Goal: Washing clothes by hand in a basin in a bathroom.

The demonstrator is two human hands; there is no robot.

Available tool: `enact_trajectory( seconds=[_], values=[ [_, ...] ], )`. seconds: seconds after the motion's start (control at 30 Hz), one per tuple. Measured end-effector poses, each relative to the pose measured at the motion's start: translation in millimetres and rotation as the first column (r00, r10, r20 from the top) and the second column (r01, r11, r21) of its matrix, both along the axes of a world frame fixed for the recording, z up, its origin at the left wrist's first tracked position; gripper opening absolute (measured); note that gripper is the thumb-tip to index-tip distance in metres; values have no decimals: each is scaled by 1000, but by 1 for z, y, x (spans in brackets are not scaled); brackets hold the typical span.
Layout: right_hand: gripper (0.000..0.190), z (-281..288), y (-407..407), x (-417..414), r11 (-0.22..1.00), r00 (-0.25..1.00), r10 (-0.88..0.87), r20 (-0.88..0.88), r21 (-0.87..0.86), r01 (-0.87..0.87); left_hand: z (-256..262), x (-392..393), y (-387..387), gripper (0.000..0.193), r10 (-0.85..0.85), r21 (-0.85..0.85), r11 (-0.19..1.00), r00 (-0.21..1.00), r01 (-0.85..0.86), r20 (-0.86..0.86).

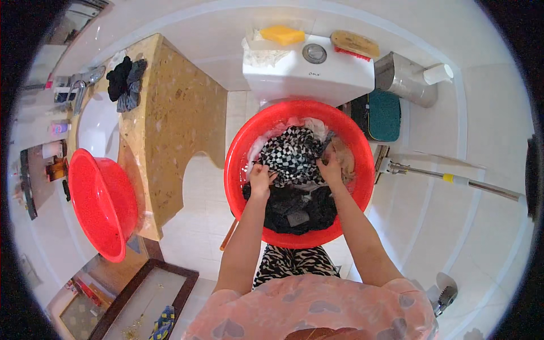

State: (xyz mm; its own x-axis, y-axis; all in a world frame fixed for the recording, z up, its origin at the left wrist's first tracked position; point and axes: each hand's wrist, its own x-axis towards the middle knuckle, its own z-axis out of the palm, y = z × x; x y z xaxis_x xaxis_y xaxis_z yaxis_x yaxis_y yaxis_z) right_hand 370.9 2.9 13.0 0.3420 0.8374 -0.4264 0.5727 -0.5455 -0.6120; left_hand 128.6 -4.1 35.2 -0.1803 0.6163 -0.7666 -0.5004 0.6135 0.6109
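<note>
Before me stands a large red plastic basin (297,243) with wet clothes and some suds in it. A black-and-white checkered garment (291,153) lies spread across the middle. My left hand (260,177) pinches its left edge. At its right side my right hand (330,169) has hold of the cloth, with the fingertips partly hidden. Dark clothes (297,208) lie in the near part of the basin. Beige cloth (343,159) is at the right inside, and white and pink cloth (315,125) at the far side.
Behind the basin is a toilet tank (306,80) bearing a yellow sponge (282,35) and a wooden scrub brush (355,43). At left, another red basin (102,204) rests tilted on the sink counter, near dark socks (125,83). A metal bin (406,80) and a mop pole (480,185) are at right.
</note>
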Motion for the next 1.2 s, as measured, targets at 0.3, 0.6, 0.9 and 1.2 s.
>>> enact_trajectory(
  seconds=[0.3, 0.6, 0.9, 1.2],
  values=[
    [31, 44, -9, -29, 953, 921, 299, 250, -119, -277, 6, -38, -2, 18, 393, -121, 918, 908, -378, 143],
    [24, 216, 9, -23, 889, 703, -209, -680, 168, 426, 177, -49, 24, 42, 209, 27, 968, 862, -250, 462],
    [14, 440, 25, -41, 562, 686, -136, -715, 514, 648, 392, -56, 21, 48, -60, 573, 736, 808, -360, 586],
    [34, 348, 65, 18, 905, 855, 214, -473, 426, 9, 311, -53, 68, 70, -372, 340, 674, 699, 656, -611]
  ],
)
